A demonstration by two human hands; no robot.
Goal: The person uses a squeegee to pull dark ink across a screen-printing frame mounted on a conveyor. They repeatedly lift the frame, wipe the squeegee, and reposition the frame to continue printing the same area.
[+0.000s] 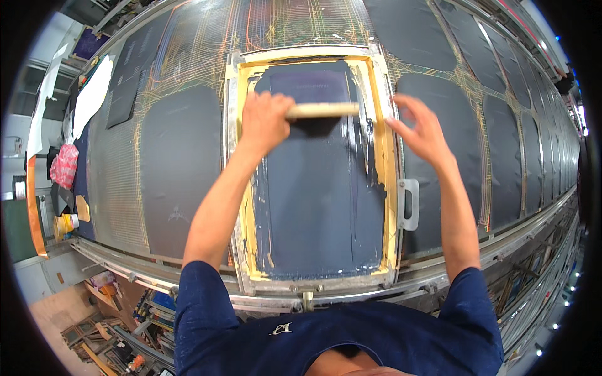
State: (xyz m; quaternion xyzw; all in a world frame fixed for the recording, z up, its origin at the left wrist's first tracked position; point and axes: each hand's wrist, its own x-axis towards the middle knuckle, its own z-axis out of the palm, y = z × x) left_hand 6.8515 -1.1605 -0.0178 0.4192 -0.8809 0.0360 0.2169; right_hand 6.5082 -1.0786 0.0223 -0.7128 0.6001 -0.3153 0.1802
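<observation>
A screen printing frame (pixel 390 156) lies on the long table in front of me, its inner edges lined with yellow tape and smeared with dark ink. Across the upper part of its dark mesh (pixel 313 207) stands a squeegee with a pale wooden handle (pixel 326 110). My left hand (pixel 266 119) is closed round the left end of that handle. Just past the frame's right edge, my right hand (pixel 417 125) hovers with its fingers apart and nothing in them. Glossy ink streaks (pixel 362 141) run along the mesh's right side.
Dark fabric panels (pixel 182 163) lie left of the frame, and more dark panels (pixel 439 138) line the table to the right. A metal handle (pixel 409 203) juts from the frame's right side. A metal rail (pixel 269 303) runs along the near edge. A yellow container (pixel 64 224) stands far left.
</observation>
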